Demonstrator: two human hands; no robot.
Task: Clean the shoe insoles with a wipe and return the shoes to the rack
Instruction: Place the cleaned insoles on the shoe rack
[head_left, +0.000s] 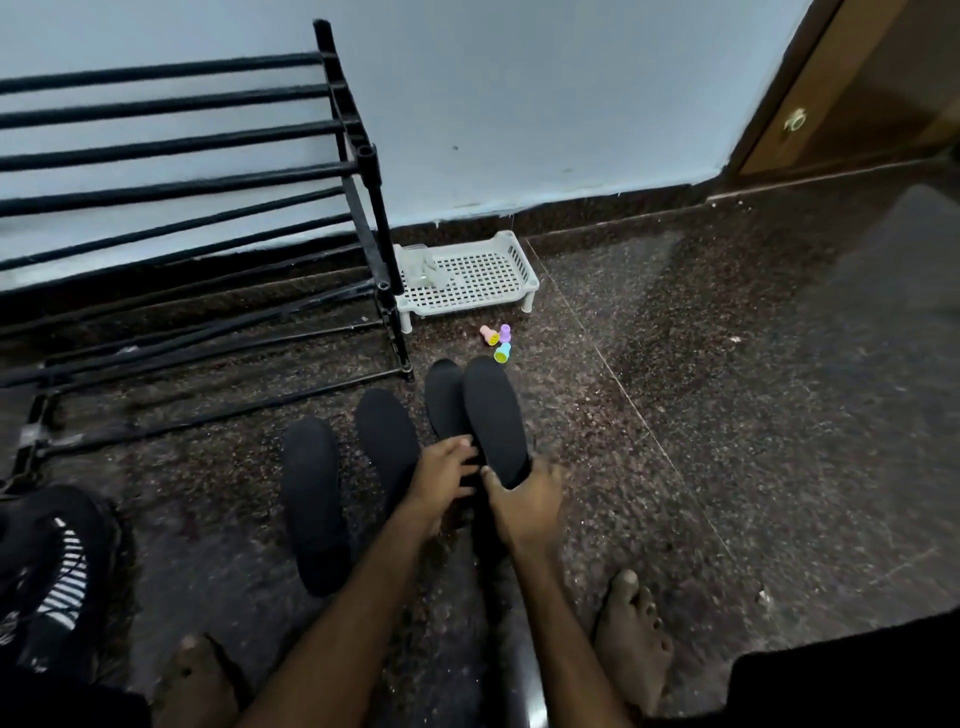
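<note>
Several black insoles lie on the dark speckled floor in front of me. My right hand (524, 506) grips the heel end of the rightmost insole (493, 415), thumb over its top. My left hand (447, 475) rests with spread fingers on the neighbouring insole (444, 400). Two more insoles lie to the left, one (387, 441) beside my left hand and one (314, 504) further out. An empty black shoe rack (208, 208) stands at the left against the wall. No wipe is visible.
A black shoe with white stripes (52, 566) sits at the lower left. A white perforated tray (467, 275) stands by the rack's foot, with three small coloured toys (497, 340) in front of it. My bare feet (631, 634) are near the bottom. A wooden door (857, 88) is far right.
</note>
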